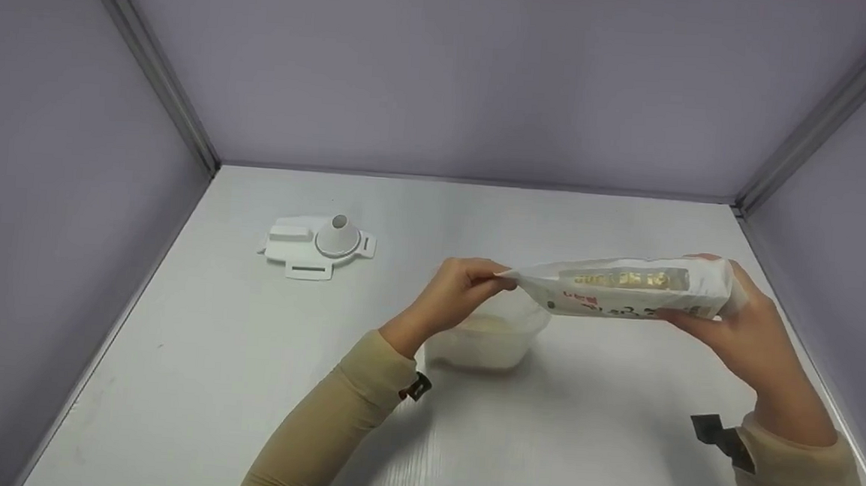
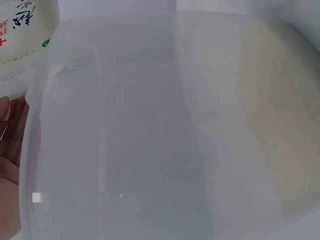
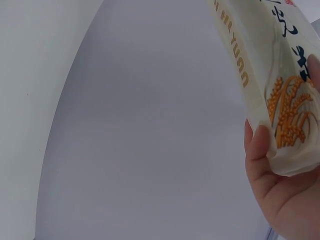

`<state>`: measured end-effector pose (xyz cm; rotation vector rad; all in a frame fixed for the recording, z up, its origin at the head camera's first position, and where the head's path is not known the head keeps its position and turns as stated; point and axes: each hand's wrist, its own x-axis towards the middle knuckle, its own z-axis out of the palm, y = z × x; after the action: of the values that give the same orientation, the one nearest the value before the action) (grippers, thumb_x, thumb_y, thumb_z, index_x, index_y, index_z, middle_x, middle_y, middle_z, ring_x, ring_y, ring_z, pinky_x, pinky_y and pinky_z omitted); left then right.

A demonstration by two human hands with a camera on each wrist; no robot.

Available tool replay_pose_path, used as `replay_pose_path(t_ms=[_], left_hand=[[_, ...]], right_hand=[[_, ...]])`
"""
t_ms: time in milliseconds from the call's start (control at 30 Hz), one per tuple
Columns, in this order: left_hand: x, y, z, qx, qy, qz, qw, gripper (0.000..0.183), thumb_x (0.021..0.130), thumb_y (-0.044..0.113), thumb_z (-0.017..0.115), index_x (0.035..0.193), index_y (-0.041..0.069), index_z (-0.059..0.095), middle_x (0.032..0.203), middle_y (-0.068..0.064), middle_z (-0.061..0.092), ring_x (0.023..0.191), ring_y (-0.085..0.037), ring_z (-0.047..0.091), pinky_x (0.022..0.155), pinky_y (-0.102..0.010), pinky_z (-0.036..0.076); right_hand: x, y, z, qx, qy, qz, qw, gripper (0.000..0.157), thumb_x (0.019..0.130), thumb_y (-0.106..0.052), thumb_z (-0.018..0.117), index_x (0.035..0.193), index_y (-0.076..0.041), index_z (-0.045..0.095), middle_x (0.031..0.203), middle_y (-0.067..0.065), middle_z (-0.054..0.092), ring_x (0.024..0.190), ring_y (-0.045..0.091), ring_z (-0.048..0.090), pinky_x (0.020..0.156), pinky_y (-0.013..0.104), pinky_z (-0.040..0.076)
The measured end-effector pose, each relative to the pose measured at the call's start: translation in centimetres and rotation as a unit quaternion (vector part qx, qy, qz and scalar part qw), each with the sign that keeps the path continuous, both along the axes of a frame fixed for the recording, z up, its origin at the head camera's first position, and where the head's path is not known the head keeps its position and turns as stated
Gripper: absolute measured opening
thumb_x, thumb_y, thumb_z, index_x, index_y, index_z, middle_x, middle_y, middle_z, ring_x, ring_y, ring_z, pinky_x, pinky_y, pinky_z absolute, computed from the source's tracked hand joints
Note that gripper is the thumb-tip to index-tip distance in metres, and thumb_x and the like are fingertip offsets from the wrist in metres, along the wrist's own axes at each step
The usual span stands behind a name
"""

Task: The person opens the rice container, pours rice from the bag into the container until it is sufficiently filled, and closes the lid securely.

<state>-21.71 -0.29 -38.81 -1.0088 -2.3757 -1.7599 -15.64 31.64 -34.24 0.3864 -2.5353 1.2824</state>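
Note:
A white rice bag point(image 1: 626, 288) with printed lettering and orange grain ears is held nearly level above the table, its narrow end to the left. My left hand point(image 1: 454, 295) pinches that narrow end between thumb and fingers. At the wide bottom end, my right hand point(image 1: 754, 341) grips the bag, fingers and thumb on opposite sides. Below the bag's left end stands a translucent plastic container point(image 1: 483, 349), partly hidden by my left hand. Pale rice point(image 2: 285, 115) lies inside it, seen through the wall in the left wrist view.
A white lid point(image 1: 305, 249) with side tabs and a cone-shaped spout lies on the table at the back left. Grey panels point(image 1: 480, 80) stand behind the white table point(image 1: 191, 378) and along both sides.

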Motion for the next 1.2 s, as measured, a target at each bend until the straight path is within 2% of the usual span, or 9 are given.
replay_pose_path(t_ms=[167, 533, 700, 800, 900, 1200], left_hand=[[-1.0, -0.6, -1.7, 0.015, 0.0, -0.006, 0.9999, 0.014, 0.089, 0.007, 0.062, 0.096, 0.0, 0.072, 0.096, -0.01, 0.069, 0.09, -0.019, 0.065, 0.078, -0.024, 0.051], [-0.6, -1.8, -2.0, 0.019, -0.004, 0.01, 0.9998, 0.014, 0.089, 0.007, 0.063, 0.097, 0.0, 0.072, 0.094, -0.009, 0.069, 0.089, -0.015, 0.064, 0.079, -0.025, 0.051], [-0.4, -2.2, -1.9, 0.014, -0.013, 0.014, 0.9997, 0.014, 0.09, 0.007, 0.062, 0.097, 0.0, 0.072, 0.095, -0.008, 0.069, 0.09, -0.015, 0.064, 0.079, -0.025, 0.051], [-0.4, -2.2, -1.9, 0.011, -0.017, 0.014, 0.9997, 0.015, 0.09, 0.008, 0.061, 0.098, 0.001, 0.072, 0.095, -0.008, 0.069, 0.091, -0.015, 0.064, 0.08, -0.025, 0.051], [-0.3, -2.3, -1.8, 0.011, -0.019, 0.015, 0.9997, 0.015, 0.09, 0.007, 0.061, 0.098, 0.0, 0.071, 0.095, -0.009, 0.069, 0.091, -0.015, 0.064, 0.081, -0.025, 0.051], [0.0, -2.4, -1.4, 0.016, -0.004, 0.02, 0.9997, 0.015, 0.09, 0.004, 0.06, 0.097, -0.003, 0.07, 0.094, -0.01, 0.069, 0.09, -0.017, 0.064, 0.08, -0.026, 0.051]], right_hand=[[-0.2, -0.6, 0.0, 0.009, 0.005, 0.004, 1.0, 0.065, 0.068, 0.007, 0.079, 0.126, -0.004, 0.051, 0.108, -0.005, 0.061, 0.091, 0.006, 0.059, 0.069, 0.014, 0.048], [-0.7, -1.7, 0.1, 0.036, 0.006, 0.019, 0.999, 0.065, 0.069, 0.0, 0.081, 0.127, -0.009, 0.051, 0.109, -0.005, 0.062, 0.094, 0.004, 0.059, 0.071, 0.013, 0.046], [-0.8, -1.9, 0.0, 0.051, 0.028, 0.036, 0.998, 0.064, 0.07, -0.001, 0.08, 0.126, -0.008, 0.051, 0.109, -0.004, 0.062, 0.092, 0.003, 0.058, 0.07, 0.013, 0.046], [-0.9, -1.8, -0.1, 0.053, 0.036, 0.046, 0.997, 0.064, 0.07, -0.001, 0.08, 0.127, -0.006, 0.05, 0.109, -0.003, 0.061, 0.092, 0.004, 0.058, 0.07, 0.014, 0.046], [-0.9, -1.7, -0.1, 0.043, 0.023, 0.043, 0.998, 0.064, 0.07, -0.002, 0.08, 0.126, -0.007, 0.05, 0.109, -0.004, 0.062, 0.093, 0.004, 0.059, 0.07, 0.014, 0.047], [-1.0, -1.7, -0.1, 0.042, 0.024, 0.051, 0.998, 0.064, 0.071, -0.003, 0.08, 0.127, -0.007, 0.05, 0.11, -0.001, 0.061, 0.096, 0.002, 0.058, 0.071, 0.014, 0.047]])
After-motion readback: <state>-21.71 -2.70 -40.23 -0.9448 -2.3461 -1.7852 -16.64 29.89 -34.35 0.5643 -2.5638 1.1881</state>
